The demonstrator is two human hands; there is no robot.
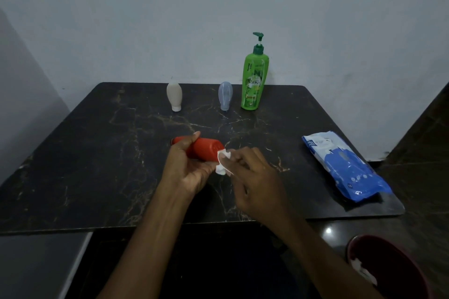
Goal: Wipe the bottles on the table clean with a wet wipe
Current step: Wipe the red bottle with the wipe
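head view: the left hand holds the red bottle over the middle of the table. its grip is closed round the bottle's body, thumb on top and fingers curled underneath. the bottle lies on its side, narrow end pointing left and flat end pointing right. whether it touches the table i cannot tell. the right hand pinches a small white wipe, its grip closed on the wipe with the fingers bent. the wipe is pressed against the bottle's flat end and lower edge.

along the far edge of the table three more bottles stand in a row, apart from each other. a beige bottle is on the left, standing on its cap. a blue bottle is in the middle, also cap down. just right of it a tall green bottle stands upright with a pump on top. a blue wipes pack lies flat near the table's right edge, well apart from the hands. the table is dark with pale veins and stands against a pale wall. at the bottom right, lower than the table, is a dark red bowl with a crumpled white scrap inside it.
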